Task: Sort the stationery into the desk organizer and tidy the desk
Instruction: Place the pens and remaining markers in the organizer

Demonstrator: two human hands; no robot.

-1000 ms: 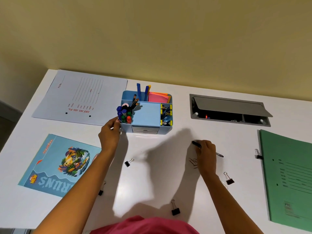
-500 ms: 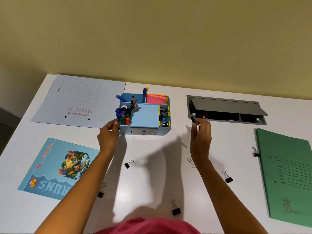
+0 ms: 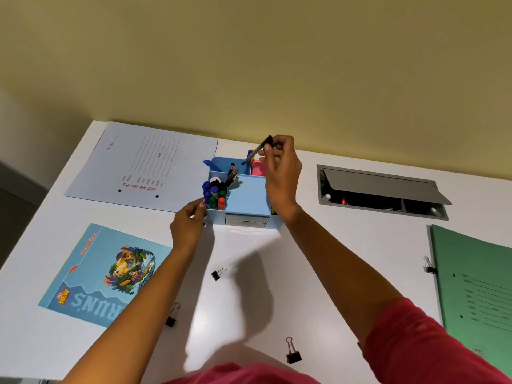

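A light blue desk organizer (image 3: 246, 199) stands mid-desk, with markers, pencils and pink sticky notes in its compartments. My left hand (image 3: 188, 224) grips its left front corner. My right hand (image 3: 281, 167) hovers above the organizer's back compartments and pinches a black pen (image 3: 257, 149), tip slanting down toward the back compartment. Several black binder clips lie loose on the desk: one (image 3: 217, 273) in front of the organizer, one (image 3: 171, 317) by my left forearm, one (image 3: 292, 353) near the front edge, one (image 3: 428, 266) beside the green folder.
A white file cover (image 3: 144, 164) lies at the back left and a blue illustrated booklet (image 3: 105, 275) at the front left. A green folder (image 3: 476, 289) lies at the right. An open grey cable hatch (image 3: 382, 191) is set into the white desk (image 3: 346, 245).
My right hand picked the black pen up off the desk, carried it left and up, and now holds it over the organizer. My left hand stayed on the organizer's corner.
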